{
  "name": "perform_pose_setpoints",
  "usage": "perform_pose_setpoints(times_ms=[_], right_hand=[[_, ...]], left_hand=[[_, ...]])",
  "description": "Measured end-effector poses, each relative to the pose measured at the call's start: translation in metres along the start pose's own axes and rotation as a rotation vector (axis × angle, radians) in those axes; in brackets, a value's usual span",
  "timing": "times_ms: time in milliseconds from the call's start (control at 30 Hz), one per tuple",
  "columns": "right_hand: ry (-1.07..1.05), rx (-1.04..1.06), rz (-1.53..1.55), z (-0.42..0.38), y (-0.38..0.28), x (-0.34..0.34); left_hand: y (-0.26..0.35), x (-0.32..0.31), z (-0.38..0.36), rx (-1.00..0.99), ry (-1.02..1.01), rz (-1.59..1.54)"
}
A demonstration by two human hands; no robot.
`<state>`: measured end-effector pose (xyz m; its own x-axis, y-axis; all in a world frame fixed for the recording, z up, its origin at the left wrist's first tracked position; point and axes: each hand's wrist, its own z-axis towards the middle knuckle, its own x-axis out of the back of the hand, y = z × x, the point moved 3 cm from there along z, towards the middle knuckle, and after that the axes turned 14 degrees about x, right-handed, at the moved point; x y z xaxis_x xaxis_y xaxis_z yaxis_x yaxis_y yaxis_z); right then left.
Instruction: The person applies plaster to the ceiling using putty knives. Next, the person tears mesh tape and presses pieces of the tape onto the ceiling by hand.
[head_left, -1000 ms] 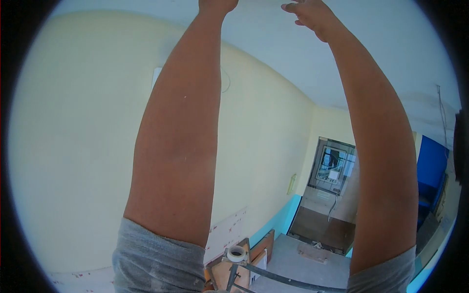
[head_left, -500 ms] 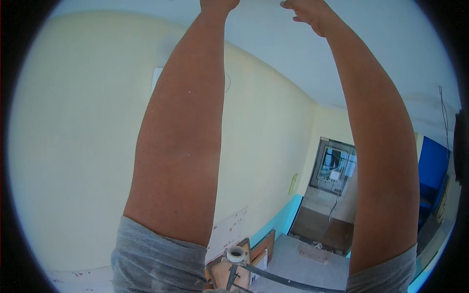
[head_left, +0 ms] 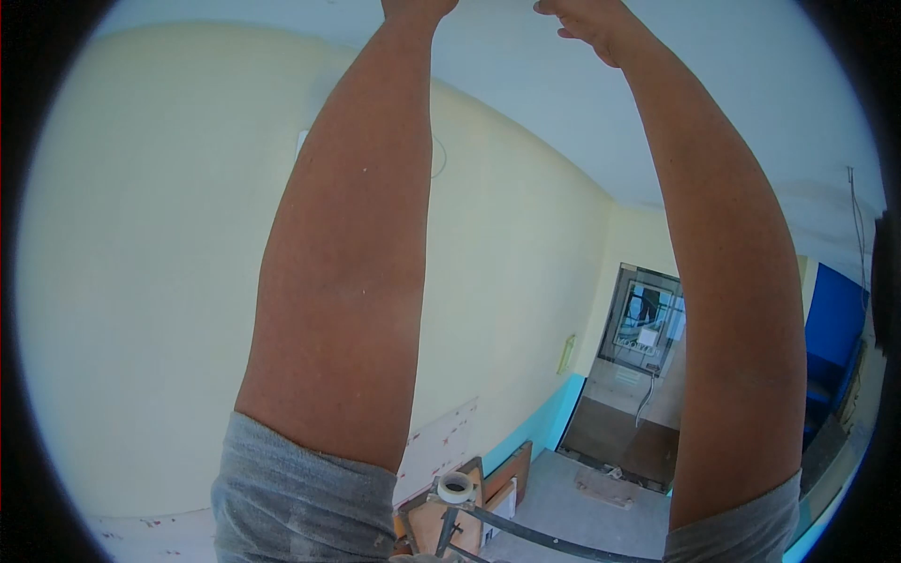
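Both my arms, in short grey sleeves, reach up toward the white ceiling (head_left: 751, 84). My left hand (head_left: 419, 7) is cut off by the top edge; only its lower part shows and its fingers are out of sight. To the right, my right hand (head_left: 591, 26) is partly in view, with bent fingers pointing left. It looks closed, but whatever it may hold lies above the frame. A gap separates the two hands. Down between my arms, a roll of tape (head_left: 455, 487) sits on top of a dark metal frame (head_left: 544, 538).
A cream wall (head_left: 141, 281) runs along the left, with a turquoise lower band (head_left: 560, 410) farther off. Wooden boards (head_left: 510, 474) lean by the wall. A glass door (head_left: 643, 319) stands at the far end. Wires (head_left: 856, 216) hang from the ceiling near a blue panel (head_left: 833, 314).
The view has shifted very slightly. My right hand has edged a little up and left; both arms otherwise keep the same raised pose.
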<state>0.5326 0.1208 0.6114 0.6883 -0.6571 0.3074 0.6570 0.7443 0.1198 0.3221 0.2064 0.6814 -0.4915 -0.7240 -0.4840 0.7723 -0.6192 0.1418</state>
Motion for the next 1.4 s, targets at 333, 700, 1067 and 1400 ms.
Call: perform_pose_setpoints(times_ms=[333,700,1067,1400], right_hand=[[-0.004,0.067,-0.053,-0.013,-0.01,0.001],[-0.034,0.016,-0.111,-0.01,-0.013,0.003],[-0.015,0.067,-0.079,0.004,0.005,0.0],[-0.004,0.069,-0.059,-0.006,-0.004,0.003]], left_hand=[[0.003,-0.002,0.0,-0.014,0.024,0.073],[-0.002,-0.016,-0.002,-0.176,0.238,0.21],[-0.01,-0.039,0.008,-0.467,0.272,0.474],[0.016,-0.007,-0.031,0.461,-0.28,-0.773]])
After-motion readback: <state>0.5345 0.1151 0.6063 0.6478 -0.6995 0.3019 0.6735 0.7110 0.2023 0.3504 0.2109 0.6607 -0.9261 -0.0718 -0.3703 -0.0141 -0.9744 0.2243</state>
